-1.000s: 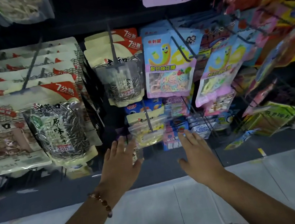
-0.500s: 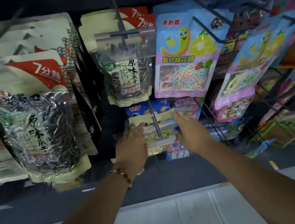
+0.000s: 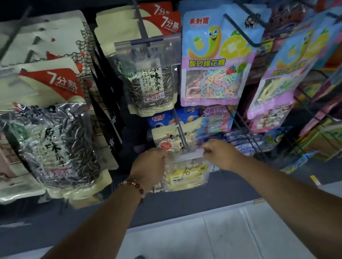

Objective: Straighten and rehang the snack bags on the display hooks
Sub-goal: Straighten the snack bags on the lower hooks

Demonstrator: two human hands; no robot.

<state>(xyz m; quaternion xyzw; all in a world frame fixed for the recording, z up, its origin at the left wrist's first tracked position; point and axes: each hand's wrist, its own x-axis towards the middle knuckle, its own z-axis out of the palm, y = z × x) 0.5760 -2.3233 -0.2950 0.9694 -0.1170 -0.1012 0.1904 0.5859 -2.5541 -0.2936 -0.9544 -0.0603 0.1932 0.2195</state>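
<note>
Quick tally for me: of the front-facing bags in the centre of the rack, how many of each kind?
Sunflower seed bag: 1
Pastel cotton candy bag: 1
Clear-topped yellow bag, gripped by left hand and right hand: 1
Total: 3

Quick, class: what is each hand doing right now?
Left hand: grips the top left corner of the yellow snack bag.
Right hand: pinches its top right corner.

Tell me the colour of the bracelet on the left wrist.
The bracelet has reddish-brown and pale beads, seen in the head view.
</note>
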